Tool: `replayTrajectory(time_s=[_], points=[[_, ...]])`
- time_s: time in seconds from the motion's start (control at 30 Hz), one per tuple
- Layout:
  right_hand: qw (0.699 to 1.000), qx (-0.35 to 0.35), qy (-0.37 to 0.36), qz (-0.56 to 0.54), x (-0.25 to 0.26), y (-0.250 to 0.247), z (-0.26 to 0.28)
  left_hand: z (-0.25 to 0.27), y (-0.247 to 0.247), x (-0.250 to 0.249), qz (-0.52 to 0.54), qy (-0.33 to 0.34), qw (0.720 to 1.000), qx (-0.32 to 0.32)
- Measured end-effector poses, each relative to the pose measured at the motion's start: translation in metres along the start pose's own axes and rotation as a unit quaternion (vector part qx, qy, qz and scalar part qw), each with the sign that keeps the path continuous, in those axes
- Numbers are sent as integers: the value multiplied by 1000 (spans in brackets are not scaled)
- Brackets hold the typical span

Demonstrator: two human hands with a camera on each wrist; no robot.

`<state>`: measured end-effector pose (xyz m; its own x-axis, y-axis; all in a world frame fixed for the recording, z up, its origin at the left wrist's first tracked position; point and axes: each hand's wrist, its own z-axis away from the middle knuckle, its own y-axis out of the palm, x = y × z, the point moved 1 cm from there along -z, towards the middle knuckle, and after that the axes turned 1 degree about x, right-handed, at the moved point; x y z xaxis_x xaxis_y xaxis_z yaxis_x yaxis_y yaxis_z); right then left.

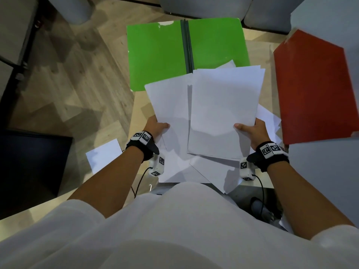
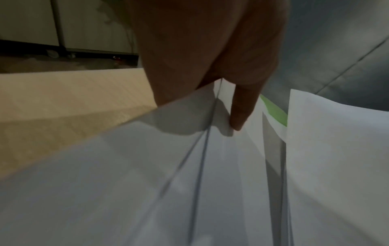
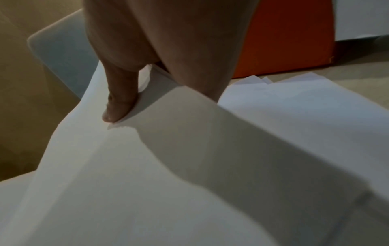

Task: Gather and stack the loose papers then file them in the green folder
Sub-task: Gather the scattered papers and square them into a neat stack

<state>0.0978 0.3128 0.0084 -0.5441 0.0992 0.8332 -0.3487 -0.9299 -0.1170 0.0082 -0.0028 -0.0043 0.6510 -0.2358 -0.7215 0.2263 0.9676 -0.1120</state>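
The green folder (image 1: pixel 165 55) lies open on the small table, its dark spine running down the middle. My left hand (image 1: pixel 156 126) pinches a few white sheets (image 1: pixel 169 105) at their near left edge, thumb (image 2: pixel 242 114) on top. My right hand (image 1: pixel 252 131) pinches a thicker stack of white papers (image 1: pixel 223 109) at its near right edge, thumb (image 3: pixel 118 106) pressed on top. Both bundles are lifted above the table and overlap the folder's near edge. More loose sheets (image 1: pixel 194 169) lie spread underneath on the table.
A red folder (image 1: pixel 314 90) lies at the right, partly off the table. One loose sheet (image 1: pixel 104 154) sits at the table's near left corner. A dark box (image 1: pixel 33 162) stands on the wooden floor to the left. Grey seats (image 1: pixel 204 6) stand behind the table.
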Motion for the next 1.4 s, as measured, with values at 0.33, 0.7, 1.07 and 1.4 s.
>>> replayTrajectory(time_s=[0.33, 0.7, 1.07, 1.4], points=[[998, -55, 29, 31, -11, -17, 1, 20, -15, -72, -21, 164, 986, -24], [981, -144, 81, 104, -24, -18, -2, 42, -23, -113, -41, 226, 973, 4], [966, -167, 77, 184, -13, 9, 0, 84, -31, -155, -119, 312, 943, 4], [973, -174, 75, 130, 10, 32, 24, 128, -34, -195, -26, 363, 930, 55]])
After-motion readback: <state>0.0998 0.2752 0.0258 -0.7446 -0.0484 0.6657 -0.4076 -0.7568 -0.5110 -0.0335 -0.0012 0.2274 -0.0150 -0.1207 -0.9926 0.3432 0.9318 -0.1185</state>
